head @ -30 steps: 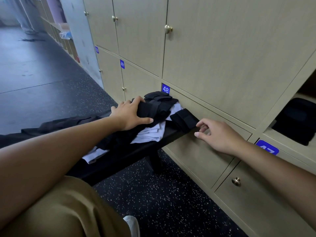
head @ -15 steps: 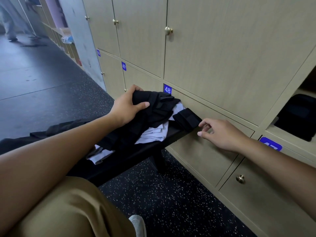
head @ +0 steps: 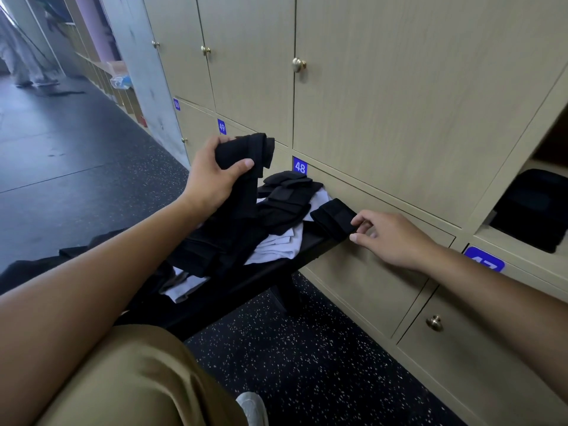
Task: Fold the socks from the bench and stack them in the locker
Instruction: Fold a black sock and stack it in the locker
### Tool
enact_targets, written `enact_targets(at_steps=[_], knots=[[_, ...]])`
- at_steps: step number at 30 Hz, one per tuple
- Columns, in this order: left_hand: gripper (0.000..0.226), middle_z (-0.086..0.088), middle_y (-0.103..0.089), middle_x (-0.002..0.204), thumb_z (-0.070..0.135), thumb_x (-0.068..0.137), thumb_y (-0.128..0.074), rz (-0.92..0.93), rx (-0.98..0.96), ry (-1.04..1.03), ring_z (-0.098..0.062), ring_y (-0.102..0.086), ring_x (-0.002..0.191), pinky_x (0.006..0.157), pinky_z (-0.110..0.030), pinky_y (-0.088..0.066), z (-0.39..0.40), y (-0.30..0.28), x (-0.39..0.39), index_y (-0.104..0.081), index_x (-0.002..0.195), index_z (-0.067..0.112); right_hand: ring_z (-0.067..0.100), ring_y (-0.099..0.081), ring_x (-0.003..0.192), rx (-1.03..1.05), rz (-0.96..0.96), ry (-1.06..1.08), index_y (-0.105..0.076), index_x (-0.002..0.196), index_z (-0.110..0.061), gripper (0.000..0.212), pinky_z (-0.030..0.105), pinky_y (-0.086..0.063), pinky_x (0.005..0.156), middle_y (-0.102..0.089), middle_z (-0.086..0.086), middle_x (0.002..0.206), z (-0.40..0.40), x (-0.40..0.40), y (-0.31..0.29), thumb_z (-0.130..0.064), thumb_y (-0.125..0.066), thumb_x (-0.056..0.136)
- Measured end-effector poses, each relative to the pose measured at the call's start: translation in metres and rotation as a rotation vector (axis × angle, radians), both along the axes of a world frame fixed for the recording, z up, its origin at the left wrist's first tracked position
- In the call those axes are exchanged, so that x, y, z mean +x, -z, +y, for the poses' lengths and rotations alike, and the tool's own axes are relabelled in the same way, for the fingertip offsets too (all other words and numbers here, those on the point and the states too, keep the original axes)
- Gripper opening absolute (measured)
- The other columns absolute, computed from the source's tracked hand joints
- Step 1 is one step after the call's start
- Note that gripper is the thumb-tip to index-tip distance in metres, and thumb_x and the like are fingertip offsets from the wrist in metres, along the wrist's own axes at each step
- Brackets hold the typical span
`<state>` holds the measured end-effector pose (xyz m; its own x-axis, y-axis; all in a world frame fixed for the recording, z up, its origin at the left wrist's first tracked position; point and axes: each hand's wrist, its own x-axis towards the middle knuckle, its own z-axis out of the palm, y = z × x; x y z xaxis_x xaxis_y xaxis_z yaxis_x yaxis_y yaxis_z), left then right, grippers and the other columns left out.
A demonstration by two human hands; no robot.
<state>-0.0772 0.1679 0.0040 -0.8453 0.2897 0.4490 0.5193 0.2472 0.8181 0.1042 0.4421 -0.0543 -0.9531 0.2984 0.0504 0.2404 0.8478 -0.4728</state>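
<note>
While the left hand grips a long black sock with fingers and thumb curled round its upper part, the sock's top end is lifted clear above the bench and its lower length trails down into the pile of black socks lying there. That pile sits toward the bench's far end, beside the locker fronts, on top of some white cloth. At the bench's end corner nearest the lockers lies a small folded black sock; the right hand touches its near edge with loosely bent fingertips, thumb underneath, but whether it truly pinches the fabric cannot be told. Blue number tags, 48 and 49, mark the closed doors behind. To the right, an open locker compartment holds a dark stack of folded items. Speckled dark flooring runs below the bench.
</note>
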Motion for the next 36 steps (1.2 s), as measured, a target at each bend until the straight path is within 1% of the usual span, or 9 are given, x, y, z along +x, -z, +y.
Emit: enact_targets(at_steps=[6,11,16,19,22,26,31,34,36], knots=[[0.031,0.009,-0.068,0.097,0.014,0.090,-0.078,-0.069,0.183,0.042,0.007,-0.065,0.082,0.084,-0.019,-0.055,0.009,-0.015,0.013,-0.060,0.115,0.011,0.002,-0.062,0.078,-0.146,0.151,0.008,-0.066,0.111,-0.028,0.020,0.021,-0.046,0.074,-0.069,-0.014,0.095,-0.019,-0.010,-0.013,-0.037,-0.070,0.093],[0.024,-0.007,-0.071,0.108,0.013,0.095,-0.073,-0.402,0.563,0.270,-0.023,-0.069,0.102,0.100,-0.051,-0.056,0.028,-0.026,0.029,-0.062,0.116,0.009,0.021,-0.069,0.107,-0.803,0.209,0.060,-0.062,0.108,-0.030,0.022,0.044,-0.061,0.087,-0.069,0.003,0.120,-0.055,-0.017,-0.043,-0.049,-0.057,0.099],[0.046,-0.016,-0.063,0.123,0.023,0.105,-0.054,-0.685,0.716,0.512,-0.023,-0.070,0.096,0.080,-0.036,-0.061,0.049,-0.036,0.047,-0.050,0.144,0.000,0.034,-0.066,0.120,-1.387,0.032,0.001,-0.053,0.136,-0.018,0.073,0.059,-0.053,0.099,-0.061,0.016,0.135,-0.068,-0.017,-0.046,-0.074,-0.046,0.090],[0.047,-0.018,-0.061,0.129,0.027,0.106,-0.051,-0.769,0.726,0.578,-0.023,-0.069,0.098,0.085,-0.038,-0.063,0.061,-0.037,0.057,-0.049,0.146,0.002,0.035,-0.065,0.120,-1.576,0.011,-0.086,-0.055,0.140,-0.010,0.082,0.058,-0.048,0.106,-0.065,0.017,0.132,-0.071,-0.015,-0.048,-0.075,-0.041,0.092],[0.052,-0.020,-0.058,0.131,0.028,0.104,-0.053,-0.808,0.719,0.607,-0.026,-0.066,0.100,0.090,-0.040,-0.060,0.070,-0.035,0.061,-0.047,0.147,0.000,0.028,-0.068,0.110,-1.597,0.132,-0.078,-0.062,0.133,-0.009,0.055,0.048,-0.052,0.104,-0.069,0.014,0.123,-0.075,-0.010,-0.055,-0.051,-0.045,0.103],[0.055,-0.021,-0.058,0.129,0.027,0.102,-0.057,-0.827,0.719,0.599,-0.026,-0.070,0.096,0.077,-0.039,-0.062,0.075,-0.031,0.062,-0.045,0.148,-0.001,0.029,-0.068,0.110,-1.457,0.267,-0.053,-0.059,0.134,0.002,0.032,0.042,-0.057,0.097,-0.066,0.023,0.131,-0.070,0.000,-0.054,-0.005,-0.050,0.104],[0.054,-0.018,-0.060,0.125,0.025,0.100,-0.061,-0.820,0.691,0.572,-0.029,-0.068,0.099,0.081,-0.043,-0.061,0.077,-0.028,0.060,-0.047,0.147,0.001,0.029,-0.068,0.115,-1.350,0.360,0.118,-0.066,0.121,-0.004,0.024,0.042,-0.058,0.096,-0.070,0.019,0.124,-0.051,0.025,-0.057,0.001,-0.052,0.102],[0.032,-0.014,-0.068,0.105,0.019,0.102,-0.060,-0.782,0.644,0.554,-0.027,-0.071,0.089,0.087,-0.049,-0.061,0.080,-0.027,0.061,-0.058,0.129,0.003,0.024,-0.069,0.114,-1.227,0.414,0.196,-0.066,0.121,-0.010,0.022,0.044,-0.056,0.100,-0.073,0.010,0.122,-0.031,0.044,-0.063,-0.004,-0.057,0.101],[0.018,-0.010,-0.071,0.096,0.014,0.102,-0.059,-0.765,0.575,0.544,-0.026,-0.072,0.085,0.080,-0.045,-0.063,0.085,-0.026,0.068,-0.062,0.119,0.007,0.018,-0.070,0.113,-1.087,0.464,0.225,-0.066,0.122,-0.015,0.022,0.045,-0.054,0.103,-0.075,0.001,0.120,-0.019,0.057,-0.068,-0.009,-0.059,0.102]])
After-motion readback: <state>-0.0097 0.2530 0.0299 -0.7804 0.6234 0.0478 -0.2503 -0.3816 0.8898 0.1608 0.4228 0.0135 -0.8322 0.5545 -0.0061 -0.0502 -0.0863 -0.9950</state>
